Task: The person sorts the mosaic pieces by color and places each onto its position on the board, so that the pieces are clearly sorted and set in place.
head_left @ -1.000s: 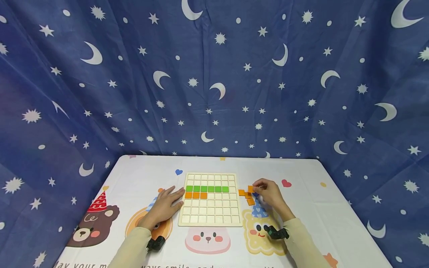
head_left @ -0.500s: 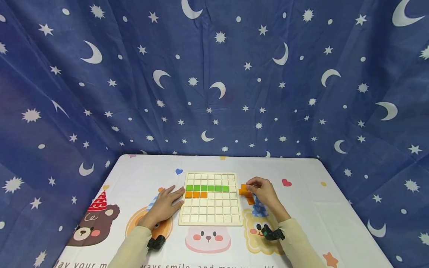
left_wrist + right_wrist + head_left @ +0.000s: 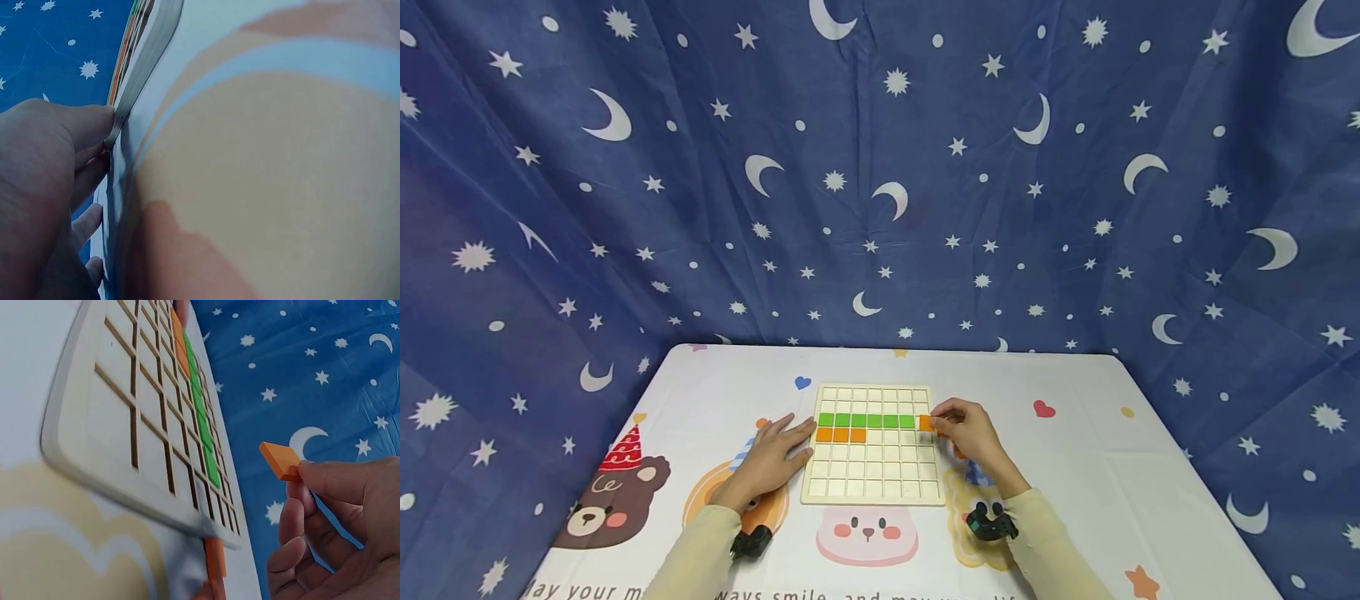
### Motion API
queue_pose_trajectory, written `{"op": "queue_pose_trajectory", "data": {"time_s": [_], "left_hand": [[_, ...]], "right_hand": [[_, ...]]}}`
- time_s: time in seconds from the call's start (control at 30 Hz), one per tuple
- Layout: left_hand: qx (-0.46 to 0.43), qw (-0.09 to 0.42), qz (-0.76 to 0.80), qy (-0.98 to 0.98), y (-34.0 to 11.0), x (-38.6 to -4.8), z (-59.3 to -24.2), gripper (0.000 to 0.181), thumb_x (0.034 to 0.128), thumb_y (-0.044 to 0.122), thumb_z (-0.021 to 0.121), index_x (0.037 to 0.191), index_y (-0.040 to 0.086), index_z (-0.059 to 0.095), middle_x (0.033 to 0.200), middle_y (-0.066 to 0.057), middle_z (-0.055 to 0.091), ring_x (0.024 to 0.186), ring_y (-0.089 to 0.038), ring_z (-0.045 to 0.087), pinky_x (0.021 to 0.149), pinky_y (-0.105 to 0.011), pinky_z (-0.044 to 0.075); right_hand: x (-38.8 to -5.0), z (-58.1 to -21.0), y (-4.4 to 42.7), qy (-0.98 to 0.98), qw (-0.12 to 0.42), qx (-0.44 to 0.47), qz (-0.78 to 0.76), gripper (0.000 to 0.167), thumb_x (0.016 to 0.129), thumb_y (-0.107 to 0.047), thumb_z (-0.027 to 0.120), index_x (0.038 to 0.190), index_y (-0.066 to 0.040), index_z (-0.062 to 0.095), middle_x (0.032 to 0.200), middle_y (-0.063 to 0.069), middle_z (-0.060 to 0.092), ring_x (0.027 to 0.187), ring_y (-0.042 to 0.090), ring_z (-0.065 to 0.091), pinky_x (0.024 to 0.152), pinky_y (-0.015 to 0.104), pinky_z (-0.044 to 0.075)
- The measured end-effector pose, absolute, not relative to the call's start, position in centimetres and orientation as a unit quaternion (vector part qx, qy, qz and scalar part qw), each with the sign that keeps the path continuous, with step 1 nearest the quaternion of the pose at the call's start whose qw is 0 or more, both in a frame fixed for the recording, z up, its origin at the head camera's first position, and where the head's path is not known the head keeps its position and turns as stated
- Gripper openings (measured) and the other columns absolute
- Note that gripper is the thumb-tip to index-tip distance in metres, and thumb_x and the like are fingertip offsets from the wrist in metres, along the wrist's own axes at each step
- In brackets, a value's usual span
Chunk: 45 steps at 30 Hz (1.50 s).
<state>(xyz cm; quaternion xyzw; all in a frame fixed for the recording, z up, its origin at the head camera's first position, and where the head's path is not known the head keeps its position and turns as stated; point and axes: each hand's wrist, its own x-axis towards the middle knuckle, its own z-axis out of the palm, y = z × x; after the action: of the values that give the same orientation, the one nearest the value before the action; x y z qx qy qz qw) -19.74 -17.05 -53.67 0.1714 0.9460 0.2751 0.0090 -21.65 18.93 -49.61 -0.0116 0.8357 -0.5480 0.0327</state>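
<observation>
A pale wooden grid board point(image 3: 872, 492) lies flat on the table. A row of several green tiles point(image 3: 867, 421) sits in it, and three orange tiles point(image 3: 841, 435) sit in the row below, at the left. With spread fingers, my left hand point(image 3: 766, 460) touches the board's left edge. Thumb and fingers of my right hand point(image 3: 968, 432) pinch an orange tile point(image 3: 280, 461), raised over the board's right edge. More loose orange tiles point(image 3: 215, 562) lie beside that edge; in the head view the right hand mostly hides them.
A white cloth point(image 3: 1075, 467) printed with cartoon animals, hearts and stars covers the table. Behind it hangs a dark blue curtain point(image 3: 880, 250) with moons and stars. Each wrist wears a small black camera point(image 3: 991, 523).
My right hand has picked an orange tile from the loose ones and carried it left to the board's right edge. The left hand stays at the left edge.
</observation>
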Motion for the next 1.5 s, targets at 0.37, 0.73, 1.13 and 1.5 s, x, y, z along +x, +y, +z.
{"op": "queue_pose_trajectory", "data": {"time_s": [0.37,0.73,1.13,1.5], "left_hand": [[0.177,0.005,0.277,0.944,-17.1,-19.7,-53.5,0.05,0.0972,0.029,0.06,0.144,0.013,0.051,0.152,-0.003,0.047,0.148,-0.038,0.028,0.12,-0.064,0.01],[0.175,0.017,0.276,0.945,-17.1,-19.8,-53.5,0.051,0.0982,0.03,0.059,0.145,0.013,0.049,0.154,-0.003,0.045,0.149,-0.037,0.026,0.121,-0.063,0.008],[0.173,0.017,0.275,0.946,-17.1,-19.8,-53.6,0.051,0.0979,0.029,0.059,0.146,0.014,0.049,0.154,-0.003,0.045,0.149,-0.037,0.026,0.121,-0.063,0.009],[0.167,0.023,0.273,0.947,-17.1,-19.7,-53.5,0.051,0.0979,0.03,0.059,0.146,0.014,0.049,0.154,-0.002,0.045,0.15,-0.036,0.025,0.122,-0.061,0.008]], "right_hand": [[-21.8,-50.1,16.0,0.834,0.017,-0.028,-0.551,0.006,0.086,-0.007,0.073,0.092,-0.009,0.073,0.086,0.005,0.071,0.078,0.023,0.065,0.066,0.024,0.05],[-22.0,-50.8,13.8,0.836,0.024,-0.025,-0.547,0.005,0.087,-0.011,0.073,0.092,-0.012,0.073,0.086,0.003,0.07,0.073,0.019,0.06,0.057,0.025,0.045],[-22.2,-51.9,11.6,0.859,0.014,-0.035,-0.51,0.003,0.087,-0.014,0.075,0.089,-0.014,0.073,0.086,0.0,0.069,0.069,0.014,0.056,0.06,0.026,0.047],[-22.4,-52.3,10.5,0.87,0.002,-0.041,-0.492,0.004,0.085,-0.012,0.076,0.086,-0.015,0.073,0.083,0.0,0.068,0.068,0.012,0.056,0.061,0.025,0.047]]}}
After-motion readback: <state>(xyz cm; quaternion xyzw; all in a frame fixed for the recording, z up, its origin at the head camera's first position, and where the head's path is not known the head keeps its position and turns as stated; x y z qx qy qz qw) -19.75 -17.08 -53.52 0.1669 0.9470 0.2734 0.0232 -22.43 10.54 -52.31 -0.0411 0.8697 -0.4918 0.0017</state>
